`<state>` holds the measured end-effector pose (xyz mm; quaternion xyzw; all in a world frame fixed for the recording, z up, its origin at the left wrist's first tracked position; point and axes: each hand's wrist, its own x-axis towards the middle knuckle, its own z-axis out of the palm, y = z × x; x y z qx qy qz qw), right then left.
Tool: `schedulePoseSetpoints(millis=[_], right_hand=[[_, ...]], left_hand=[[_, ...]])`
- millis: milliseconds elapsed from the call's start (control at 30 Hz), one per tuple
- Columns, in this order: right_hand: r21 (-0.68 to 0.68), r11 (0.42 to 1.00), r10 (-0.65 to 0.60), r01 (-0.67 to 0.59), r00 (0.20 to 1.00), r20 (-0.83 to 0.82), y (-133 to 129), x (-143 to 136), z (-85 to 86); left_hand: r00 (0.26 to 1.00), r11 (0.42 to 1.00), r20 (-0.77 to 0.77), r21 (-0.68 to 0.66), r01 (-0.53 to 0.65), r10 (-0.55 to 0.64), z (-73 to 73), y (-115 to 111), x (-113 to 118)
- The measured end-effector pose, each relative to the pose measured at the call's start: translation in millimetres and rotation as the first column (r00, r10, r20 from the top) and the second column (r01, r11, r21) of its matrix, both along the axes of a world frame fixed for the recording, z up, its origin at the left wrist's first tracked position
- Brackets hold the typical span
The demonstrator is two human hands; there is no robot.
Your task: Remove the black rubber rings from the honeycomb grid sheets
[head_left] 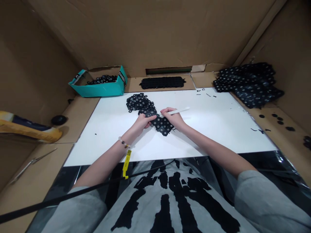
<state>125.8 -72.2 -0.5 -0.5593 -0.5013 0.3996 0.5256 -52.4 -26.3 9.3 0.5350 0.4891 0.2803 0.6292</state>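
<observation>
A black sheet dotted with pale round spots point(163, 125) lies on the white board in front of me. My left hand point(144, 122) pinches its left edge between thumb and fingers. In my right hand point(173, 117) is a white pen-like tool point(179, 111), its tip down at the sheet's upper edge. What the tip does there is too small to make out. Behind the sheet and touching it sits a heap of small black rings point(139, 102).
A teal box point(103, 90) of black rings stands back left, beside a black braided bundle point(162, 82). Spotted black sheets point(247, 82) pile up back right. Scissors-like metal tool point(34, 160) and yellow packet point(29, 127) lie left. A black cord point(85, 187) crosses low in front.
</observation>
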Motion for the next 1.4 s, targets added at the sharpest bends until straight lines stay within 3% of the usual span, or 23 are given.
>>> schedulePoseSetpoints(millis=[133, 333, 567, 733, 1100, 1267, 1400], right_hand=[[0.046, 0.999, -0.001, -0.004, 0.994, 0.107, -6.3, -8.1, -4.5], [0.112, 0.993, 0.011, -0.036, 0.975, 0.220, -6.6, -12.0, -7.9], [0.049, 0.999, 0.008, -0.016, 0.988, 0.152, -3.1, -2.0, -3.4], [0.011, 1.000, -0.020, 0.020, 0.999, 0.038, -6.7, -5.4, 4.0], [0.046, 0.999, -0.023, 0.023, 1.000, 0.012, -5.5, -16.6, -5.3], [0.069, 0.998, -0.029, 0.015, 0.976, 0.214, -8.4, -21.3, -9.1], [0.091, 0.996, -0.024, -0.011, 0.927, 0.375, -7.9, -23.1, -10.3]], left_hand=[[0.999, 1.000, 0.031, -0.012, -0.012, 0.013, -1.8, -0.1, -0.1], [0.998, 0.998, 0.001, 0.033, 0.061, -0.061, -4.0, 0.6, -4.7], [0.948, 0.961, -0.273, 0.171, 0.216, -0.164, 0.9, 9.5, -16.4], [0.923, 0.972, -0.360, 0.131, 0.196, -0.137, 9.8, 8.6, -18.0], [0.943, 0.985, -0.303, 0.064, 0.163, -0.136, 16.1, 3.6, -14.1], [0.962, 0.985, -0.226, 0.040, 0.166, -0.153, 11.7, 5.9, -16.2], [0.961, 0.971, -0.137, -0.015, 0.239, -0.239, 11.0, 9.3, -18.0]])
